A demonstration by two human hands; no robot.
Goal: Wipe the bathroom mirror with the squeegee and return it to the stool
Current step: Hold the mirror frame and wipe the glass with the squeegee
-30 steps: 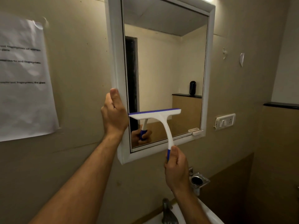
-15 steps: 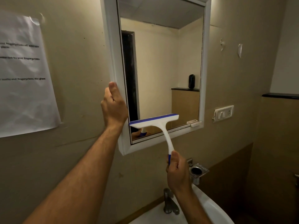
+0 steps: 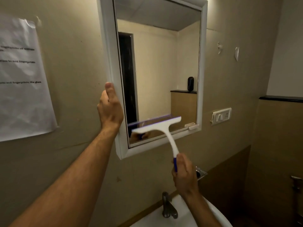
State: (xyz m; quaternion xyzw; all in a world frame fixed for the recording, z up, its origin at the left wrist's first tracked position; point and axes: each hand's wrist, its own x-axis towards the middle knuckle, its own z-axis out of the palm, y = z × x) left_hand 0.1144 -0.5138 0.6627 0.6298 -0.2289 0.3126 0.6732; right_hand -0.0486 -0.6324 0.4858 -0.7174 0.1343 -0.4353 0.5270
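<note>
free: upper mirror (image 3: 157, 71) glass | blocking: frame (image 3: 108, 46), left hand (image 3: 110, 108) on left edge | tap (image 3: 168, 207) below, seemingly near

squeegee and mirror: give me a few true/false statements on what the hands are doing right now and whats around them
1. The right hand grips the squeegee by the blue end of its handle. True.
2. The left hand lies flat on the middle of the mirror glass. False: it holds the white frame at the mirror's left edge.
3. The squeegee's blade sits near the bottom of the glass. True.
4. The squeegee lies on a stool. False: it is up at the mirror in the right hand, and no stool is in view.
5. A paper sheet hangs on the wall left of the mirror. True.
</note>
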